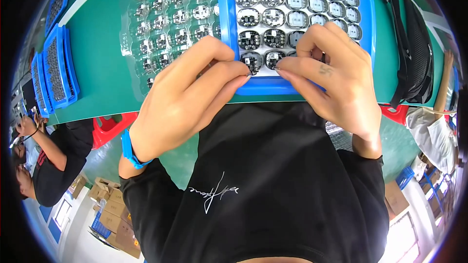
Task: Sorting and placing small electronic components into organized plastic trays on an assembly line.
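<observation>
both hands curl over the blue tray's point(229, 29) near edge: left hand point(187, 102) fingers pinch a round circuit board point(252, 61); right hand point(336, 75) fingers bent together, hold unclear.

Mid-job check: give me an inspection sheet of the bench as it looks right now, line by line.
Surface: green table, mostly covered by trays.
Job's things: blue tray holding rows of small round circuit boards, dark ones toward its left, pale ones toward its right; one dark board at the near edge.
Clutter: clear blister sheet of small parts left of the tray; stacked blue trays at far left; black bag at right.
Fingers: left hand and right hand pinch together at the tray's near edge; what they hold is too small to tell.
Cables: nothing seen.
Surroundings: other people seated on both sides, cardboard boxes on the floor, red stool.
</observation>
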`<state>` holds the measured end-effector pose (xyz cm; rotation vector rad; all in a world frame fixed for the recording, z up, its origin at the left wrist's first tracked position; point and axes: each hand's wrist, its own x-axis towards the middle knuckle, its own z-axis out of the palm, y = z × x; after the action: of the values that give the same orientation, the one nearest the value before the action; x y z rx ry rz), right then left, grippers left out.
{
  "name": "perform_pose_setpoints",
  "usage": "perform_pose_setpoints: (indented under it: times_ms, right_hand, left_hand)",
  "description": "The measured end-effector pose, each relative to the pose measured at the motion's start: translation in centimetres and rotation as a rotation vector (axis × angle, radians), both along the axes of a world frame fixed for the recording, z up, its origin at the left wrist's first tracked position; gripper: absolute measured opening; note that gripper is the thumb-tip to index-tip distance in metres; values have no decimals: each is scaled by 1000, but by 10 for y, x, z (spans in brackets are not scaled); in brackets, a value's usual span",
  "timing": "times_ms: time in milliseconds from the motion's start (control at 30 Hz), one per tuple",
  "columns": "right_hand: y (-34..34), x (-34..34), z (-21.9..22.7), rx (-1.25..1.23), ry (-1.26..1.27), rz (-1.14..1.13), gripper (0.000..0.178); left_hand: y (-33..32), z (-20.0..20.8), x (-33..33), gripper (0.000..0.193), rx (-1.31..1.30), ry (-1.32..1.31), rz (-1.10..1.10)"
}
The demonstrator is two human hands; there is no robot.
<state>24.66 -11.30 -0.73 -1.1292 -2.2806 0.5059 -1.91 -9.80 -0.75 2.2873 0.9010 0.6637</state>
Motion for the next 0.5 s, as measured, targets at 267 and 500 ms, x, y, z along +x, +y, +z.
perform_pose_setpoints:
  times_ms: [267,500]
  right_hand:
    - [1,-4,2,64,-108,19,23]
    - [2,-6,7,81,-177,24,22]
  left_hand:
    - [4,-4,2,23,29,4,-57]
    - [3,-3,5,23,56,58,-72]
